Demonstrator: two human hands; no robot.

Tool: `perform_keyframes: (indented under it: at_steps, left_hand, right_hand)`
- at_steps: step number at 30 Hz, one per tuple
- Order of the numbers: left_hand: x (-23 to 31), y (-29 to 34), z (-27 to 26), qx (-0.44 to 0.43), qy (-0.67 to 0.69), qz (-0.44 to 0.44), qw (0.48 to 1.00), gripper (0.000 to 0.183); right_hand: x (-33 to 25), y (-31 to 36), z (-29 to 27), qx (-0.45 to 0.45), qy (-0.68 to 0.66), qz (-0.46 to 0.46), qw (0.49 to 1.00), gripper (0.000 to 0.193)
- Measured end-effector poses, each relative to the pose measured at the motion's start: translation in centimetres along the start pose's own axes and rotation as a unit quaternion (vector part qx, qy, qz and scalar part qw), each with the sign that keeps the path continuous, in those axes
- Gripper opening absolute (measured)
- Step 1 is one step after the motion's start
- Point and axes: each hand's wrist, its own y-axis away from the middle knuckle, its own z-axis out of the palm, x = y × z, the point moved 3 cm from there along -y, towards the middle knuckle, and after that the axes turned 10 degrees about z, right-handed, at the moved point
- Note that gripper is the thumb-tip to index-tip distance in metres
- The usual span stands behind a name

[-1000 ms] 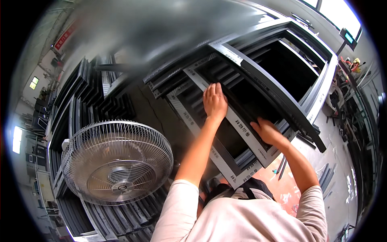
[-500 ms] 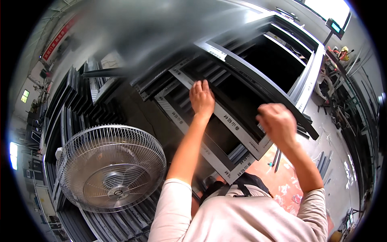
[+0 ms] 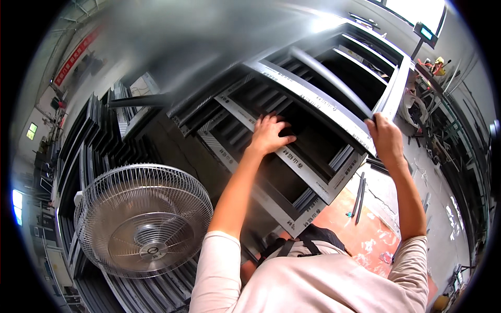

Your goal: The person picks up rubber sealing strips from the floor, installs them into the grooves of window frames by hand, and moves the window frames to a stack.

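Note:
Window or door frames of dark and silver metal profile lie stacked before me, their corners fanned out. My left hand (image 3: 270, 135) rests with spread fingers on the rail of a lower frame (image 3: 297, 164). My right hand (image 3: 386, 138) is closed around the near end of a long, slim metal strip (image 3: 334, 81), smeared by motion, that slants over the opening of the upper frame (image 3: 313, 101). The strip's far end blurs above that opening. Beneath the lower frame, the corner of another frame (image 3: 295, 221) juts toward my waist.
A round caged fan (image 3: 143, 221) stands close on my left, beside stacked dark profiles (image 3: 99, 125). Two thin dark strips (image 3: 359, 198) lie on the floor by an orange-red mat (image 3: 344, 224). Racks of long profiles (image 3: 459, 156) line the right, near a small screen on a post (image 3: 425, 34).
My right hand has moved up and right, now gripping the strip's end. The dark bar across the upper frame's near rail has lifted away. My left hand's fingers have spread.

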Motion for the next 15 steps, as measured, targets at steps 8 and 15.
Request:
perform_keyframes:
  at_steps: [8,15]
  left_hand:
    - [-0.1,-0.8,0.0,-0.030,-0.010,-0.023,0.999,0.054]
    - [-0.7,0.2,0.9,0.025,-0.001,-0.011,1.000,0.049]
  right_hand:
    - [-11.2,3.5,-2.6,-0.120,-0.448,-0.051,0.884,0.029]
    - [-21.6,9.6,-2.9,-0.070,-0.418,-0.264,0.867,0.031]
